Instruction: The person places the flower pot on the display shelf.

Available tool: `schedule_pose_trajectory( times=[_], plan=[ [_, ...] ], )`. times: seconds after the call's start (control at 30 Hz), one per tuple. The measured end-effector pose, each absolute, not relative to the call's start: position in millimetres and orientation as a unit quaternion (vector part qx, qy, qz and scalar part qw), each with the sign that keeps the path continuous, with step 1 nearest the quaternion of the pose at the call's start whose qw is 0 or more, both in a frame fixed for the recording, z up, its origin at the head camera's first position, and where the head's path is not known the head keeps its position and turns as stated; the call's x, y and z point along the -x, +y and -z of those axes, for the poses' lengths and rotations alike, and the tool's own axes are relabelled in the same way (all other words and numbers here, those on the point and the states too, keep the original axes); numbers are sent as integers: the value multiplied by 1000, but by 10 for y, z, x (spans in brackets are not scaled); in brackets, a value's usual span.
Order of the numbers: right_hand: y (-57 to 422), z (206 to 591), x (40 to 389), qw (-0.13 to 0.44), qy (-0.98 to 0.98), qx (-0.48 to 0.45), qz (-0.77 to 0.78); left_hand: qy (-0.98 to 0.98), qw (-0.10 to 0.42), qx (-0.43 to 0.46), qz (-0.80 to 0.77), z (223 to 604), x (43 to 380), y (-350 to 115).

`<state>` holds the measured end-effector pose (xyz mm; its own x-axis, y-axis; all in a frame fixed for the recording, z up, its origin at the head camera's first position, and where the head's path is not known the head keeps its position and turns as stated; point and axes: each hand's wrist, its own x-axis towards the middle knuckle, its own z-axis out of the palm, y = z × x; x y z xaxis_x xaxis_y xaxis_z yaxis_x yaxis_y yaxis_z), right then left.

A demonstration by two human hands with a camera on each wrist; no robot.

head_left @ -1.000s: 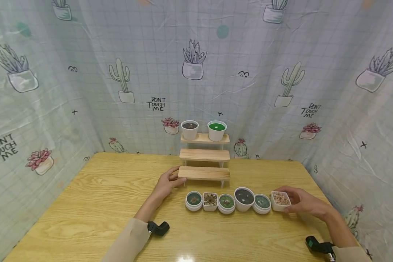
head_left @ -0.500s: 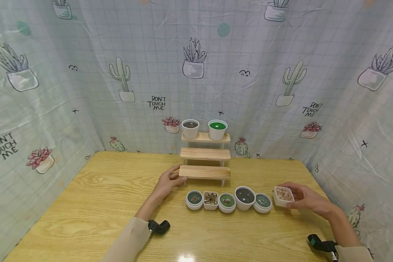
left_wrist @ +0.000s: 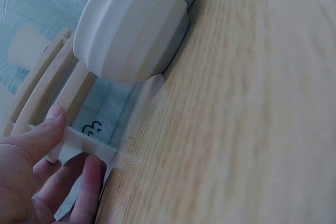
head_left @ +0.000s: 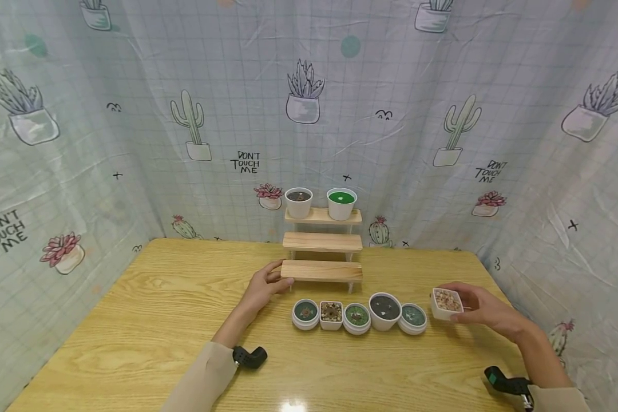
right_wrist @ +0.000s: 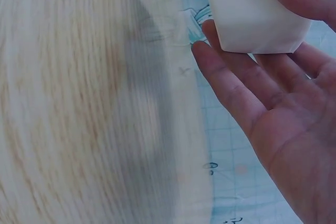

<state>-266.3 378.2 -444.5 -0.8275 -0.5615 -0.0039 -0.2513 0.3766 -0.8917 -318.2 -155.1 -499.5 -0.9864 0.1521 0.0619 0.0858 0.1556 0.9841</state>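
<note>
My left hand (head_left: 261, 290) grips the left end of the lowest board of a three-tier wooden display stand (head_left: 321, 270). In the left wrist view the thumb (left_wrist: 50, 129) lies against the board's end and the other fingers curl near the clear leg (left_wrist: 86, 142). At the right, my right hand (head_left: 486, 309) holds a square white pot (head_left: 447, 303) filled with tan pebbles. The right wrist view shows the thumb on one side of this pot (right_wrist: 252, 19) and fingers on the other, its base raised off the table.
A row stands before the stand: a round pot (head_left: 305, 321), a square pebble pot (head_left: 332, 323), a green-topped pot (head_left: 357, 328), a taller dark-filled pot (head_left: 383, 320) and a low round pot (head_left: 412, 327). Two cups (head_left: 298, 209) occupy the top tier. A printed curtain (head_left: 237, 114) encloses the table (head_left: 185, 286).
My right hand has lifted the square pebble pot slightly away from the row, to the right and back. The left hand has stayed at the stand.
</note>
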Motion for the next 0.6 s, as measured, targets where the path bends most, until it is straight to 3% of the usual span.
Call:
schedule_pose_trajectory(
  times=[0.6],
  plan=[
    [3679, 4287, 2593, 149, 821, 234, 498, 762, 27, -74, -643, 5002, 3180, -1558]
  ],
)
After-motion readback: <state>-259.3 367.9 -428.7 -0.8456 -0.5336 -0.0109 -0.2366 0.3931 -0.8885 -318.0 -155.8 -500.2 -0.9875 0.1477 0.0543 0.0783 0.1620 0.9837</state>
